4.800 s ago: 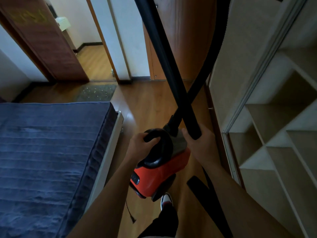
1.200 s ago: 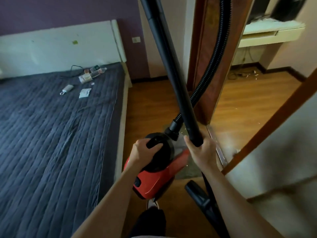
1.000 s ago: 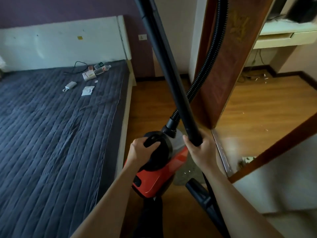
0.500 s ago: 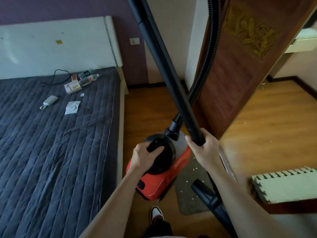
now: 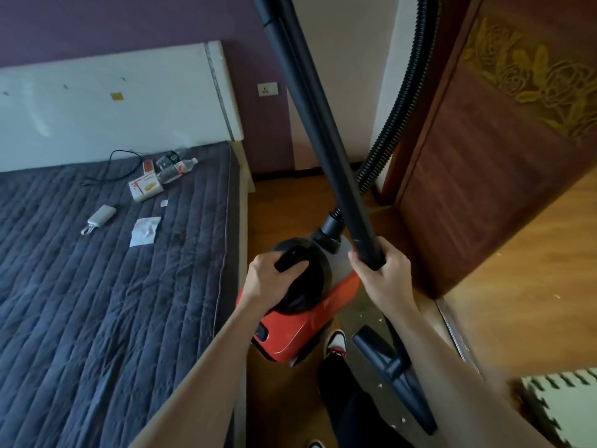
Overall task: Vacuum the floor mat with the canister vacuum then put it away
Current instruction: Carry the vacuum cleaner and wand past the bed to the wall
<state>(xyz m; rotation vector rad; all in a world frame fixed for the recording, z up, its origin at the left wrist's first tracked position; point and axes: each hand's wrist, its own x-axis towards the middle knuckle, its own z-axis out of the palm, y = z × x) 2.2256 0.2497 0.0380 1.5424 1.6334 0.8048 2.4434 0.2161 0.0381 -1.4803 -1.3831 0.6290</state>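
Observation:
The red and black canister vacuum (image 5: pixel 300 331) hangs off the floor at centre, carried by its black top handle in my left hand (image 5: pixel 269 279). My right hand (image 5: pixel 384 279) grips the black wand (image 5: pixel 323 130), which rises steeply to the top edge. The ribbed hose (image 5: pixel 400 101) curves up from the canister's front. The flat floor nozzle (image 5: pixel 392 376) points down below my right forearm. A grey floor mat (image 5: pixel 358 321) strewn with pale crumbs lies on the wood floor under the vacuum, mostly hidden by it.
A bed with a dark quilted cover (image 5: pixel 97 286) fills the left, with a box, bottle, cable and papers near its white headboard (image 5: pixel 113 105). A carved wooden door (image 5: pixel 497 156) stands open at right. A pale foam tile (image 5: pixel 562 405) lies at lower right. My shoe (image 5: pixel 336 344) is below the canister.
My view has swung from the wardrobe side round to the bed and door. Both hands keep the same grips, and the mat now sits right below the vacuum.

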